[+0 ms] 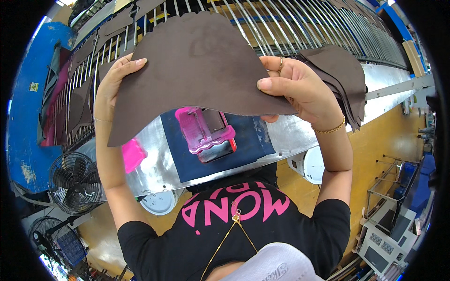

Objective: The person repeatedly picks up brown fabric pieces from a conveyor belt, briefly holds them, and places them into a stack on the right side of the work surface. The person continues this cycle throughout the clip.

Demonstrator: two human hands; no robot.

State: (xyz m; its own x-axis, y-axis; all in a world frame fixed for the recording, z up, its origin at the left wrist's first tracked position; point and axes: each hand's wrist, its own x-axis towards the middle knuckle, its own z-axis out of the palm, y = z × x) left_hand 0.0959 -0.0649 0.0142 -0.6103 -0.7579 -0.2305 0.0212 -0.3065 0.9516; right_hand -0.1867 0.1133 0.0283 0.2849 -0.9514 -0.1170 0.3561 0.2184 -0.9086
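I am in a big workroom with an orange floor (384, 140). A long rack of metal bars (300, 23) runs across the top of my view, and some dark brown leather pieces (112, 28) lie on it. A blue wall (28, 117) stands on my left side. Below it are two round black fans (75, 182).

In front of me is a shiny metal table (154, 164). A dark blue mat (243, 145) lies on the table. A pink tool (206, 131) sits on the mat, and another pink thing (132, 154) peeks out near the table's left part.

I hold a big brown leather sheet (197, 65) up above the table. It covers much of the table from my eyes. My left hand (115, 79) grips its left edge, with my fingers curled over the top. My right hand (295, 84) pinches its right edge, thumb on top. Just behind my right hand is a stack of more brown pieces (344, 75), lying at the edge of the rack.

My black shirt with pink letters (234, 210) shows at the bottom.
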